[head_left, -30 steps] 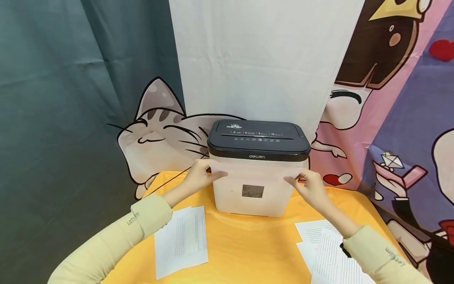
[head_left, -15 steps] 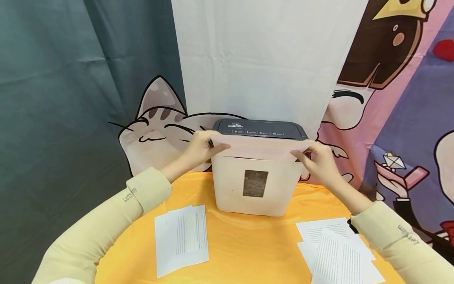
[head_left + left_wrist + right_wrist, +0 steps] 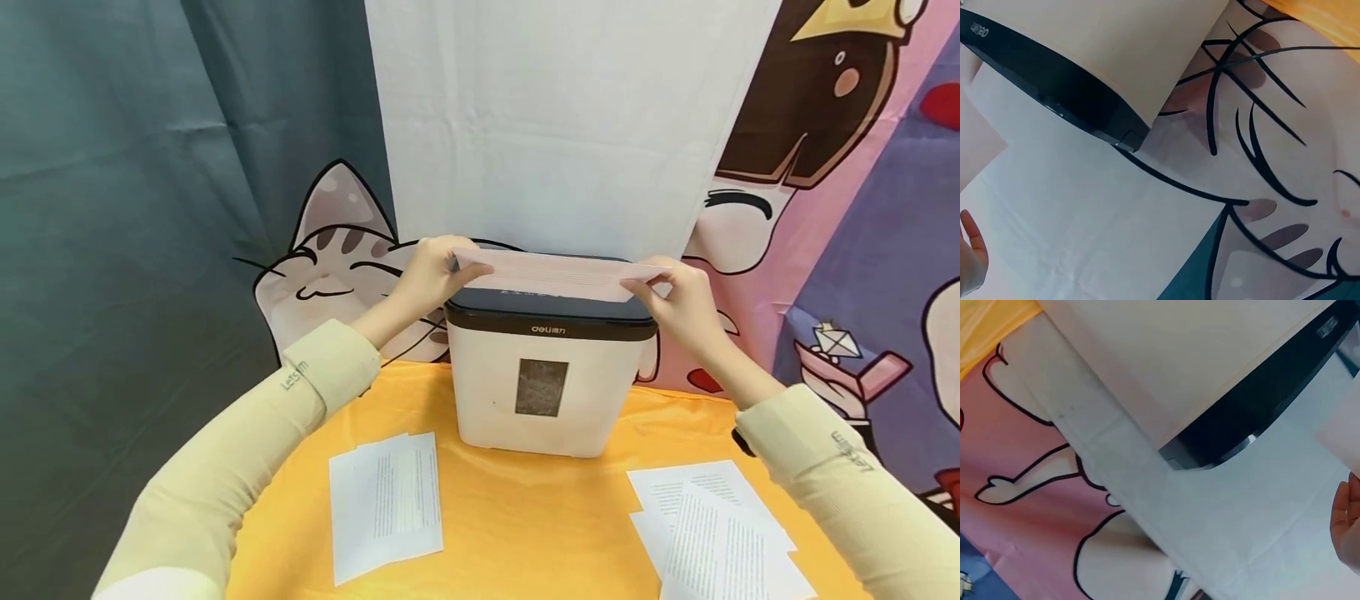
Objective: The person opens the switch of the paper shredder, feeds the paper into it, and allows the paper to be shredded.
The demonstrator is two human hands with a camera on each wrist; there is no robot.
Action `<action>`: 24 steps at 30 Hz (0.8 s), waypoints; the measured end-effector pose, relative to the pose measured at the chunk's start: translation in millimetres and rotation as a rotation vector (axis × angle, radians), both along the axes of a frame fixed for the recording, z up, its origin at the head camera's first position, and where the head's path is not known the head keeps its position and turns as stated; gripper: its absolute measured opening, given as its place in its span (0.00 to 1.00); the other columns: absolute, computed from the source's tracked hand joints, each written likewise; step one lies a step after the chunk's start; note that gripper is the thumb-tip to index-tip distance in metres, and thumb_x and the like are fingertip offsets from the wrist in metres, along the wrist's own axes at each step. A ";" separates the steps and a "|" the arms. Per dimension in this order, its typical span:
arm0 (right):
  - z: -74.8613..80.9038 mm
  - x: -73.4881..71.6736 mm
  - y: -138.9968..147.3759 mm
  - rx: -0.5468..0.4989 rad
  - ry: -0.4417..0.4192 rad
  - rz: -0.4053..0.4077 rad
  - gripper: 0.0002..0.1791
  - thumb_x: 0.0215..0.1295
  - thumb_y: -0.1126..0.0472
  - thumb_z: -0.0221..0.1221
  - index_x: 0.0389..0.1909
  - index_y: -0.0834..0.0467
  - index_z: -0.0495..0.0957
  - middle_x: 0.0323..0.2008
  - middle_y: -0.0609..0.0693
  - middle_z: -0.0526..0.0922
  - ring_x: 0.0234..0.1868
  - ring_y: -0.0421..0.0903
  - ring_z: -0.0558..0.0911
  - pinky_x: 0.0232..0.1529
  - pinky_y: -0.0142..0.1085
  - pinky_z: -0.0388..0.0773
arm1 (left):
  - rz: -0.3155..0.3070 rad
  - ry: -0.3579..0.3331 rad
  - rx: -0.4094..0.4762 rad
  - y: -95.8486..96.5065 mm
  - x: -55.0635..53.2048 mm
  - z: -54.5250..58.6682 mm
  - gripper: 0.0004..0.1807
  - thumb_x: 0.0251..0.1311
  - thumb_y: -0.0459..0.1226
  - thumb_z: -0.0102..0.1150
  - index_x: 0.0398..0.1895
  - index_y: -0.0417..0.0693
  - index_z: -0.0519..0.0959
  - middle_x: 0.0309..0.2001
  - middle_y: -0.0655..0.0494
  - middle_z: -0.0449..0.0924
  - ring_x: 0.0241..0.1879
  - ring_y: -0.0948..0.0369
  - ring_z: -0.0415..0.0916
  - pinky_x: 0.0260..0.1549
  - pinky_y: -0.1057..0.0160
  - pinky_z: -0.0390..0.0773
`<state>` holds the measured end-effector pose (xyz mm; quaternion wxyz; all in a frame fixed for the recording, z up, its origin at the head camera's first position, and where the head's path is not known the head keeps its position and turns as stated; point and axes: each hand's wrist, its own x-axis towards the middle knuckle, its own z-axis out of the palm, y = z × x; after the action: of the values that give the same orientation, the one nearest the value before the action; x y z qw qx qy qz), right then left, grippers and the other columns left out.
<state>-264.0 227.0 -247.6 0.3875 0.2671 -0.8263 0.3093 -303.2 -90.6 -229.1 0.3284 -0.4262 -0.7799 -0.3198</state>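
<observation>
My left hand [image 3: 442, 268] and right hand [image 3: 677, 304] pinch the two ends of a sheet of paper [image 3: 558, 277] between thumbs and fingers. The sheet spans between them with faint lines of print on it. It overlaps the black top of a paper shredder [image 3: 540, 375], hiding most of its slot and icons. A white bin with a small dark window forms the shredder's body. In the left wrist view the paper [image 3: 977, 145] shows at the left edge, off the shredder's corner; the right wrist view has it [image 3: 1342, 432] at the right edge.
Printed sheets [image 3: 386, 508] lie left of the shredder on the yellow tablecloth [image 3: 525, 517]. Several more printed sheets [image 3: 712, 517] overlap at the right, under the right forearm. A cartoon-printed curtain [image 3: 570, 125] hangs close behind the shredder.
Both hands have lifted the sheet from in front of the white bin to over the shredder's black top. The bin's window and front brand name now show below it.
</observation>
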 end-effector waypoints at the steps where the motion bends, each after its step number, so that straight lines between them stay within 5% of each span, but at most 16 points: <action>1: 0.5 -3.2 0.5 -0.002 -0.008 -0.011 0.05 0.52 0.73 0.65 0.31 0.66 0.83 0.27 0.60 0.83 0.29 0.15 0.68 0.36 0.14 0.65 | -0.001 -0.001 0.004 1.5 -2.6 0.8 0.39 0.53 0.67 0.39 0.27 0.40 0.81 0.24 0.48 0.80 0.21 0.58 0.70 0.26 0.62 0.70; 9: 5.0 -24.1 5.3 0.002 -0.063 -0.066 0.06 0.57 0.69 0.64 0.34 0.68 0.83 0.31 0.63 0.84 0.28 0.15 0.67 0.34 0.17 0.65 | 0.043 -0.100 0.018 11.6 -20.9 7.4 0.40 0.47 0.69 0.39 0.23 0.41 0.79 0.26 0.46 0.81 0.26 0.55 0.74 0.31 0.57 0.73; 17: 4.6 -36.5 8.4 0.062 -0.089 -0.100 0.09 0.58 0.68 0.63 0.38 0.67 0.82 0.34 0.63 0.84 0.31 0.55 0.82 0.31 0.15 0.63 | 0.054 -0.120 0.008 16.8 -33.1 4.7 0.32 0.49 0.61 0.45 0.22 0.40 0.78 0.26 0.46 0.80 0.27 0.55 0.74 0.33 0.60 0.71; 24: -0.3 -46.9 7.2 0.081 -0.177 -0.128 0.09 0.61 0.66 0.61 0.39 0.67 0.82 0.36 0.65 0.84 0.34 0.58 0.82 0.31 0.25 0.69 | 0.195 -0.230 -0.010 23.2 -43.4 -0.1 0.15 0.55 0.45 0.60 0.24 0.41 0.76 0.20 0.48 0.71 0.21 0.57 0.59 0.27 0.66 0.57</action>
<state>-310.9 234.2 -247.9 0.3207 0.2010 -0.8846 0.2725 -346.6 -67.4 -229.2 0.2643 -0.3108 -0.8516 -0.3291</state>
